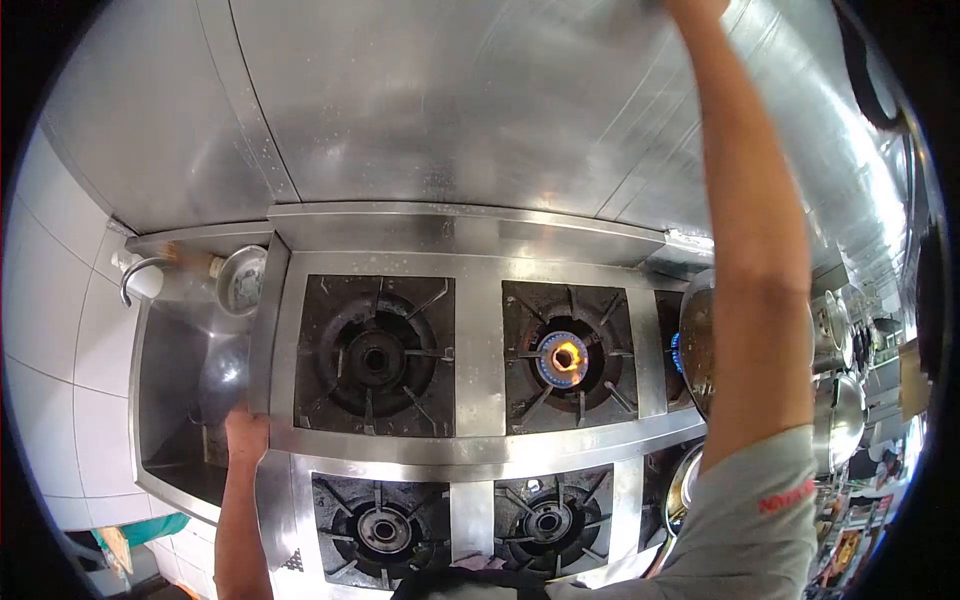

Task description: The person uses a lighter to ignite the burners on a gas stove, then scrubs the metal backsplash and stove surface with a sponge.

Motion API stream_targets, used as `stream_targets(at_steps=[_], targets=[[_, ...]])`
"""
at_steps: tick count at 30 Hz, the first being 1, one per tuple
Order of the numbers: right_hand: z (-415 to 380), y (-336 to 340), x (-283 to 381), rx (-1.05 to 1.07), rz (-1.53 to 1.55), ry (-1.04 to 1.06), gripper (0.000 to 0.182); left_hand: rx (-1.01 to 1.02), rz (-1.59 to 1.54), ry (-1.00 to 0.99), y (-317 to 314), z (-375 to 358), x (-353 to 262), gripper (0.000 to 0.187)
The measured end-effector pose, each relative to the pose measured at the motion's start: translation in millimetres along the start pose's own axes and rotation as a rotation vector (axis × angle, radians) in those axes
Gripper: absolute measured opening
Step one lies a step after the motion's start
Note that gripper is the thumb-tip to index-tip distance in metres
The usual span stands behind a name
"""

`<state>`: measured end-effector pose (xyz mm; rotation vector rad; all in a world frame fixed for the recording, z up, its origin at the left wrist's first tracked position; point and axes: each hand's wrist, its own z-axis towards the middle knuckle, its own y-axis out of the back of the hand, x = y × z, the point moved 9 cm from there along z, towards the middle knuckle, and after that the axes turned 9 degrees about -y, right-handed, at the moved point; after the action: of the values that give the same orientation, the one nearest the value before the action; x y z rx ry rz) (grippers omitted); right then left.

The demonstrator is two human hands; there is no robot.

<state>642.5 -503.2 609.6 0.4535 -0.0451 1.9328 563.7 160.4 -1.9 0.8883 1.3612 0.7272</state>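
My left hand [247,435] is closed at the right edge of the steel sink [262,350], its knuckles toward the basin; what it grips is hidden. A dark, shiny rounded shape [222,378] lies in the basin just beyond it. My right arm reaches up across the stove, and my right hand [700,8] is at the top edge of the view near the steel wall, partly cut off and blurred. Below that arm, a burner [563,360] burns with blue and orange flame and carries no pan.
A metal bowl [241,281] and a white container [146,280] stand at the sink's back. An unlit burner [376,358] is left of the lit one. Two front burners [384,530] are unlit. A large pan [697,345] sits over blue flame, partly behind my right arm.
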Motion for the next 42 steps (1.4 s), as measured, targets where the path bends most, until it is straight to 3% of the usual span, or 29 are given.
stream_targets(at_steps=[2, 4, 6, 8, 9, 11, 12, 14, 16, 18, 20, 22, 25, 29, 31, 33, 34, 35, 36, 38, 39, 40, 41, 42], targets=[[-95.0, -14.0, -0.1, -0.363, -0.84, 0.24, 0.073, -0.043, 0.027, -0.036, -0.6, 2.8, 2.4, 0.03], [-219.4, -55.9, -53.0, 0.078, -0.634, 0.239, 0.076, -0.017, -0.124, -0.057, -0.8, 0.2, -4.5, 0.03], [-372.4, -85.2, -94.4, 0.708, -0.775, 0.345, 0.076, 0.021, -0.088, -0.011, -1.6, -2.0, -3.2, 0.03], [-394.4, -67.2, -114.4, 0.771, -0.709, 0.343, 0.071, 0.061, -0.04, 0.02, -1.2, 1.6, 2.6, 0.031], [-400.8, -61.7, -122.3, 0.844, -0.644, 0.344, 0.067, -0.002, -0.02, -0.06, -1.4, 3.1, 3.3, 0.03], [-307.2, -32.0, -106.2, 0.755, -0.927, 0.257, 0.064, -0.048, -0.002, -0.141, 0.5, 1.4, -7.5, 0.03], [-262.4, 2.4, -118.9, 0.356, -0.784, 0.266, 0.069, -0.019, -0.053, -0.122, 6.8, -1.0, -24.0, 0.029], [-196.9, 55.6, -150.6, -0.07, -0.683, 0.039, 0.081, -0.002, -0.113, -0.068, 11.6, -3.3, -25.3, 0.029], [-211.9, 49.6, -141.8, -0.038, -0.641, 0.11, 0.089, 0.099, 0.03, -0.182, 4.9, -4.8, -23.0, 0.031], [-279.2, 17.2, -149.3, 0.284, -0.786, 0.245, 0.09, 0.065, -0.024, -0.071, 4.9, -3.6, -16.5, 0.032], [-367.8, -23.4, -161.9, 0.921, -1.021, 0.363, 0.087, 0.035, -0.078, 0.031, 6.7, -5.5, -21.4, 0.033], [-409.5, -63.3, -133.3, 0.887, -0.833, 0.517, 0.084, -0.02, -0.254, 0.019, 16.9, -3.3, -40.0, 0.032], [-430.0, -169.4, -49.1, 0.964, -0.658, 0.586, 0.078, -0.002, -0.233, -0.013, 22.1, -2.1, -47.5, 0.035], [-411.0, -275.7, 65.0, 0.928, -0.393, 0.745, 0.074, 0.025, -0.25, 0.035, 10.8, -7.0, -17.1, 0.04], [-352.1, -267.8, 108.9, 0.819, -0.4, 0.856, 0.069, 0.005, -0.215, 0.015, 12.5, -6.8, -24.1, 0.044], [-232.7, -218.2, 132.9, 0.542, -0.544, 0.847, 0.06, -0.029, -0.27, 0.005, 15.9, -3.8, -34.0, 0.044], [-177.4, -191.9, 134.7, 0.303, -0.524, 0.827, 0.054, -0.042, -0.313, 0.034, 16.2, -9.5, -32.2, 0.044], [-112.2, -191.6, 108.6, 0.46, -0.742, 0.452, 0.052, -0.031, -0.312, 0.048, 13.2, -12.3, -28.8, 0.044], [-72.0, -153.8, 135.3, 0.173, -0.602, 0.629, 0.073, -0.007, -0.261, 0.048, 9.3, -9.4, -25.7, 0.045], [-61.5, -132.7, 158.4, -0.012, -0.619, 0.556, 0.07, 0.031, -0.201, 0.059, 10.3, -10.3, -21.0, 0.047], [-79.1, -143.1, 158.2, -0.143, -0.694, 0.68, 0.067, -0.008, -0.223, 0.032, 14.0, -8.8, -27.0, 0.049], [-110.6, -158.1, 157.0, -0.062, -0.471, 0.833, 0.065, -0.05, -0.248, 0.002, 17.6, -6.5, -31.4, 0.051], [-146.6, -212.2, 116.7, 0.458, -0.855, 0.566, 0.059, -0.048, -0.252, 0.011, 18.1, -6.3, -30.1, 0.051], [-209.9, -222.2, 116.9, 0.502, -0.772, 0.683, 0.062, -0.014, -0.274, 0.038, 16.4, -6.9, -28.3, 0.051]])
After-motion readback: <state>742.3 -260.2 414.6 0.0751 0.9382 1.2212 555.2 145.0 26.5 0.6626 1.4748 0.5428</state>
